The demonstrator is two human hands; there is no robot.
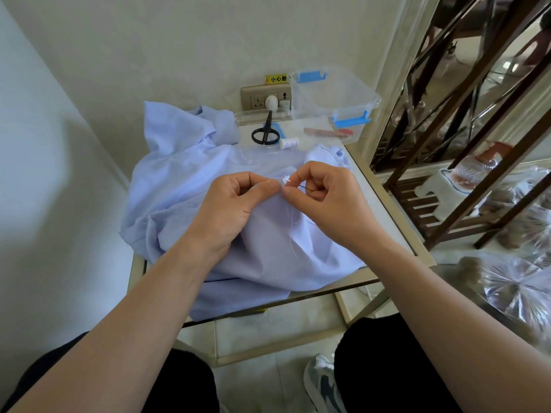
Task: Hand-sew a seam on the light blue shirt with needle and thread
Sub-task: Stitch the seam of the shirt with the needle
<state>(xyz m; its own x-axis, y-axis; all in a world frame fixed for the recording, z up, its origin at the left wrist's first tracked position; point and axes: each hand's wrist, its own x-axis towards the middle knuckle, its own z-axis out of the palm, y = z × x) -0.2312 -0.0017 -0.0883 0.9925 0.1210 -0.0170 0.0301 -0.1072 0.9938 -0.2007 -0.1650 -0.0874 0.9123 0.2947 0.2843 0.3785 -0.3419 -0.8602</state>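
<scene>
The light blue shirt (pixel 185 186) lies crumpled over a small glass-topped table (pixel 384 204). My left hand (pixel 229 204) pinches a fold of the shirt between thumb and curled fingers. Right beside it, my right hand (pixel 325 195) pinches a thin needle (pixel 293 183) whose tip meets the fold. A white thread (pixel 293 225) trails from the stitch down across the cloth.
Black scissors (pixel 265 131) and a white thread spool (pixel 289 143) lie behind the shirt on a clear lid. A clear plastic box (pixel 334 96) with blue clips stands at the back right by a wall socket (pixel 262 98). A metal shelf (pixel 477 129) rises to the right.
</scene>
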